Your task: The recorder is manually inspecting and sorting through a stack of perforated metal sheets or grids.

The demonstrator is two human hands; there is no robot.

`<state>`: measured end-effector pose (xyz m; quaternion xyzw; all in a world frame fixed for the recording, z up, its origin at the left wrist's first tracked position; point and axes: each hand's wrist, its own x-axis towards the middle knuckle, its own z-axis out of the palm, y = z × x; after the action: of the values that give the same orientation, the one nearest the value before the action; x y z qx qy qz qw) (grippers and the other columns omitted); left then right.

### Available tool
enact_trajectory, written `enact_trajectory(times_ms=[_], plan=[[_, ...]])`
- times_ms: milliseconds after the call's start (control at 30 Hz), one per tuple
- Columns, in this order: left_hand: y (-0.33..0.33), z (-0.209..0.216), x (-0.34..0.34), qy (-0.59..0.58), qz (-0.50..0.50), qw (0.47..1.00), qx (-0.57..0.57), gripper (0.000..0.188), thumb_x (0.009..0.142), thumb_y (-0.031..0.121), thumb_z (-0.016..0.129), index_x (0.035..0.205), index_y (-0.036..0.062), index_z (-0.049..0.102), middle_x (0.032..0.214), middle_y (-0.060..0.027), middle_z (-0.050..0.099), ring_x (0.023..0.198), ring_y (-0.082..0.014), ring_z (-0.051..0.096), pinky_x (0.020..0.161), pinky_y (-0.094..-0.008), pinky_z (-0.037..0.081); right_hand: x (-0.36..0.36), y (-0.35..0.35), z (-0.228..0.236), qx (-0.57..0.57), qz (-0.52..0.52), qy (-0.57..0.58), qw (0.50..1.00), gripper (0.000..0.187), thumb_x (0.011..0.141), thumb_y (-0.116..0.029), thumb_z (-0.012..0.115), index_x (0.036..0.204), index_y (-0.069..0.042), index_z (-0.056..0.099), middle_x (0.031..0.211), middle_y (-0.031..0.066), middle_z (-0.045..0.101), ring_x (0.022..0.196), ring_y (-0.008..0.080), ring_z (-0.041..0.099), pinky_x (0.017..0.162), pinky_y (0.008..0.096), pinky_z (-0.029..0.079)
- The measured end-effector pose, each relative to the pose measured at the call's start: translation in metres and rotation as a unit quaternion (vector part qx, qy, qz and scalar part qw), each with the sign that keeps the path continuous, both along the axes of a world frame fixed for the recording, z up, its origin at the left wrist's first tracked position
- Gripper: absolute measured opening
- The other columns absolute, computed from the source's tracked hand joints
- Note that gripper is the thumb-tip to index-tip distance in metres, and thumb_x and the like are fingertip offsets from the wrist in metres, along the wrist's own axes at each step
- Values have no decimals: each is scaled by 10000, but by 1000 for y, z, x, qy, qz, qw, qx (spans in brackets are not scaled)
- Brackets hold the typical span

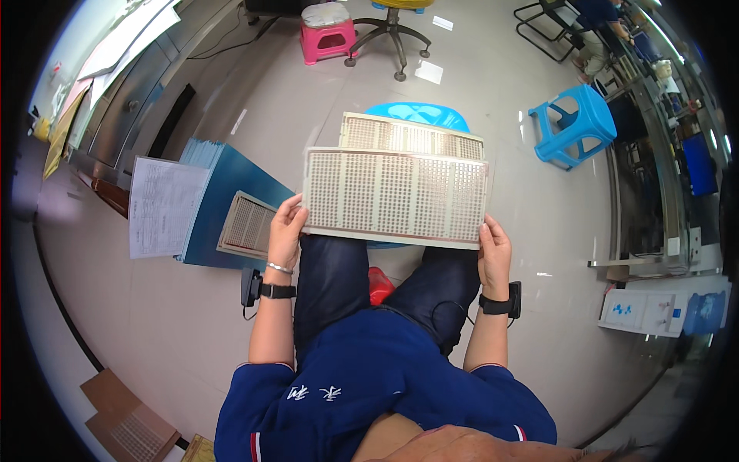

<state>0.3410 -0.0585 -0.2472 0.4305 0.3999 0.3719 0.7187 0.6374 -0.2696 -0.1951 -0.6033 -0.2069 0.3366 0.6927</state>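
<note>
A pale rectangular panel (394, 192), covered in a dense grid of small squares split into vertical bands, is held level over my knees. My left hand (288, 223) pinches its left edge near the lower corner. At the opposite side, my right hand (493, 242) grips the lower right corner, thumb on the edge. Just beyond lies a similar panel (416, 132) on a blue plastic stool (423, 110), partly covered by the held one. To my left, another gridded panel (248, 225) rests on a blue stack or box (231, 181), its right end hidden by my left hand.
A printed sheet (162, 208) hangs beside the blue stack. Ahead are a pink stool (327, 38) and a wheeled chair base (392, 35). A blue stool (575, 125) stands at right, near a workbench (654, 169) and another person (596, 31). Cardboard (127, 420) lies lower left.
</note>
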Motion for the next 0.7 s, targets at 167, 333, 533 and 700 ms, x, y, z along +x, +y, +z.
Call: enact_trajectory(times_ms=[167,333,533,700], plan=[[-8,1,-12,-122,43,990,57,189,850,39,578,1038,50,555,1153,-76,538,1045,-142,506,931,-271,399,1,4,4,32,6,-48,998,194,895,-61,510,1068,14,556,1127,94,560,1045,136,508,911,272,399],[-15,17,-7,-161,37,980,114,150,844,20,568,989,58,582,1224,-113,504,1081,-185,521,924,-301,445,1,11,-2,142,-13,-40,989,113,872,-36,518,960,-39,590,1300,152,444,1156,243,473,966,338,421],[-24,19,-18,-226,34,973,7,221,891,45,507,1111,29,528,1064,-102,602,943,-129,593,792,-250,513,-1,-3,2,164,32,116,979,255,927,-47,421,1162,-22,519,1150,140,567,1025,174,570,878,299,484],[-21,20,-27,-222,21,974,-53,295,943,109,406,1212,6,473,1119,-104,578,967,-134,588,825,-243,500,-10,6,10,145,-2,133,980,306,926,-46,420,1226,5,450,1165,149,553,1034,192,564,880,297,486]])
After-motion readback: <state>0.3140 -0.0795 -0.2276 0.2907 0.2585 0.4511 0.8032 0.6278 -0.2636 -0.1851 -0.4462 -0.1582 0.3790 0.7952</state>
